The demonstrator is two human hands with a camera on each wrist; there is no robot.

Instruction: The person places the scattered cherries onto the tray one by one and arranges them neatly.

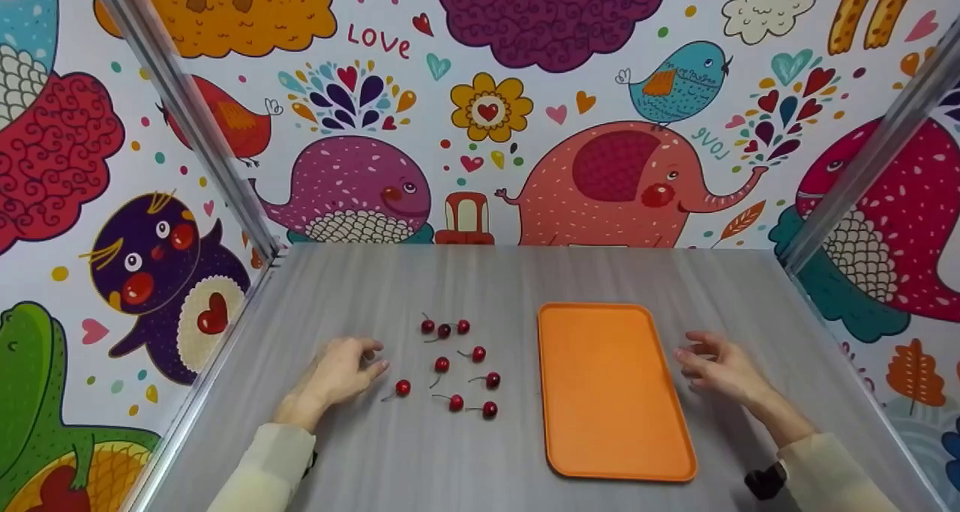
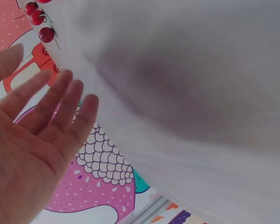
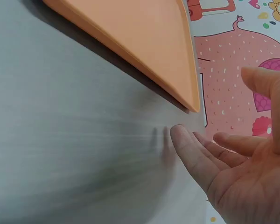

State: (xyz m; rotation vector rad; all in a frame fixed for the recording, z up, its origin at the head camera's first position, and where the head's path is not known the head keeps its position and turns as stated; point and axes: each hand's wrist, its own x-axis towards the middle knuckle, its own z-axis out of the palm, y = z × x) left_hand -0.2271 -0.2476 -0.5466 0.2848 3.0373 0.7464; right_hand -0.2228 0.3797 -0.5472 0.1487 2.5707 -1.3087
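Observation:
My left hand (image 1: 339,369) hovers over the table left of several red cherries (image 1: 442,364) with stems, its fingers relaxed and holding nothing. The nearest one to it is a single cherry (image 1: 403,387) at the group's front left. In the left wrist view the palm and spread fingers (image 2: 86,109) show, with a few cherries (image 2: 46,34) at the upper left. An orange rectangular tray (image 1: 611,392) lies flat to the right of the cherries, with nothing on it. Beside the tray's right edge is my right hand (image 1: 721,366), loosely extended; the right wrist view shows its fingers (image 3: 191,151) apart from the tray.
The grey table (image 1: 510,279) meets a wall (image 1: 480,40) printed with cartoon animals at the back. Metal posts (image 1: 187,115) rise at both back corners, and printed side panels (image 1: 67,272) border the table. A dark band (image 1: 765,480) sits at the right sleeve.

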